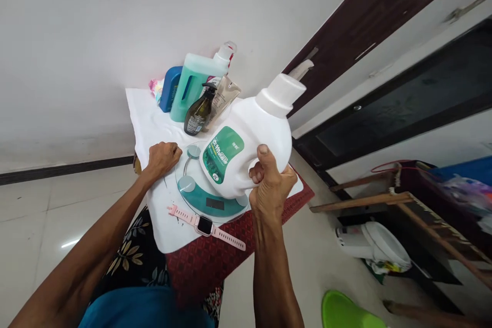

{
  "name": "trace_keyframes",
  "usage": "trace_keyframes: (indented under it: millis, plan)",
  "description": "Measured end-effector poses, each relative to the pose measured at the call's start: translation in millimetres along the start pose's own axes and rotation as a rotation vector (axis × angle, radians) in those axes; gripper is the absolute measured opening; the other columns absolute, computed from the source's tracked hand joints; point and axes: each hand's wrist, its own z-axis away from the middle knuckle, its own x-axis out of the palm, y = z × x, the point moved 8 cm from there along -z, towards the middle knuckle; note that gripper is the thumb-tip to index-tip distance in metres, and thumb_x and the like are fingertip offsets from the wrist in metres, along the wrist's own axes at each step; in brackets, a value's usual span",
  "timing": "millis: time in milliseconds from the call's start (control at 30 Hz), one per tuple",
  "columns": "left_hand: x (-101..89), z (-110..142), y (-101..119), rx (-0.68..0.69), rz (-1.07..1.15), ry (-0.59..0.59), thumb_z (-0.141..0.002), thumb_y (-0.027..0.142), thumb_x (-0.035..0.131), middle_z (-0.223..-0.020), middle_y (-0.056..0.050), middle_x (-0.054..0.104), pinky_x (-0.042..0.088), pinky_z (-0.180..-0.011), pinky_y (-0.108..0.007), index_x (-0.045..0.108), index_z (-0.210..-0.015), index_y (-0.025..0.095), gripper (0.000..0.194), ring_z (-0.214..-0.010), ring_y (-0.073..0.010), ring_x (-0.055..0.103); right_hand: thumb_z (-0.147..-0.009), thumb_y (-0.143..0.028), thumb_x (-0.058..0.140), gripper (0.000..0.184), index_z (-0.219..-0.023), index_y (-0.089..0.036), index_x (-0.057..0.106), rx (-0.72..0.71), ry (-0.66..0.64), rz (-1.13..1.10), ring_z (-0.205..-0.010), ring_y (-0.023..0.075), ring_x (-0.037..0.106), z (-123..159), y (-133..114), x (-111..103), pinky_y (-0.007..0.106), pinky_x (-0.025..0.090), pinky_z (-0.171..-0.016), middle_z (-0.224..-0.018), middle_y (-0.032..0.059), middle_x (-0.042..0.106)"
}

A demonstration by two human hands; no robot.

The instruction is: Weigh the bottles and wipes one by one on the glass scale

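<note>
Your right hand grips the white laundry detergent jug by its handle, the fingers wrapped through the opening and the thumb lying along the top of the grip. The jug leans, its white screw cap pointing up and to the right of the view and its green label facing you. It is above the round glass bathroom scale, covering part of it; you cannot tell from this angle whether its base touches the glass. Your left hand rests on the white cloth just beside the scale's left edge, fingers curled into a loose fist, with nothing visible in it. Nearest your body, a pink-strapped smartwatch lies stretched out along the scale's front edge, its screen dark. Behind the scale, toward the wall, you have a dark pump bottle, a beige squeeze tube, a pale green handled bottle and a blue bottle grouped close together. A dark red patterned cloth shows beyond the white one, on the side nearest you.
</note>
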Motion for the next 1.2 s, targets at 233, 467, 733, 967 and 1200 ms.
trace_keyframes:
  millis: [233, 467, 733, 967, 1200]
  plan:
    - [-0.6, -0.6, -0.6, -0.015, -0.03, 0.009, -0.101, 0.031, 0.044, -0.085, -0.013, 0.075, 0.026, -0.069, -0.036, 0.073, -0.08, 0.02, 0.038, -0.083, -0.0274, 0.067, -0.073, -0.058, 0.091, 0.056, -0.059, -0.026, 0.047, 0.019, 0.037, 0.002, -0.046, 0.0102, 0.034, -2.5, 18.1, -4.2, 0.028, 0.03, -0.045, -0.048, -0.0091, 0.038]
    - [1.4, -4.2, -4.5, -0.021, 0.009, 0.003, -0.1, 0.033, 0.044, -0.079, -0.011, 0.072, 0.025, -0.068, -0.037, 0.07, -0.08, 0.02, 0.035, -0.079, -0.0264, 0.063, -0.091, -0.071, 0.069, 0.05, -0.08, -0.022, 0.065, -0.106, -0.119, 0.144, -0.07, 0.0174, 0.06, -5.6, 16.6, -25.7, 0.032, 0.049, -0.068, -0.073, -0.0006, 0.062]
    - [-1.5, -3.3, -4.4, -0.042, 0.058, 0.0, -0.096, 0.032, 0.045, -0.069, -0.008, 0.062, 0.025, -0.068, -0.036, 0.059, -0.07, 0.021, 0.032, -0.071, -0.024, 0.056, -0.092, -0.071, 0.068, 0.048, -0.1, -0.025, 0.073, -0.144, -0.111, 0.184, -0.085, 0.0211, 0.065, -7.1, 10.7, -44.7, 0.035, 0.054, -0.076, -0.091, 0.0021, 0.069]
    - [-4.5, -7.4, -5.7, -0.085, 0.026, -0.025, -0.096, 0.04, 0.041, -0.069, -0.009, 0.062, 0.027, -0.067, -0.035, 0.046, -0.067, 0.022, 0.035, -0.072, -0.0242, 0.056, -0.077, -0.053, 0.093, 0.053, -0.057, -0.023, 0.054, 0.127, -0.13, 0.007, -0.051, 0.0116, 0.042, -3.2, 29.6, -4.3, 0.029, 0.036, -0.05, -0.052, -0.0059, 0.046]
    - [-5.5, -9.0, -3.8, -0.136, -0.036, -0.081, -0.097, 0.046, 0.038, -0.072, -0.009, 0.063, 0.029, -0.068, -0.035, 0.049, -0.071, 0.022, 0.036, -0.076, -0.026, 0.056, -0.073, -0.051, 0.094, 0.051, -0.062, -0.024, 0.052, 0.131, 0.093, -0.161, -0.046, 0.0078, 0.029, -30.2, 24.4, -22.1, 0.027, 0.022, -0.043, -0.051, -0.0109, 0.032]
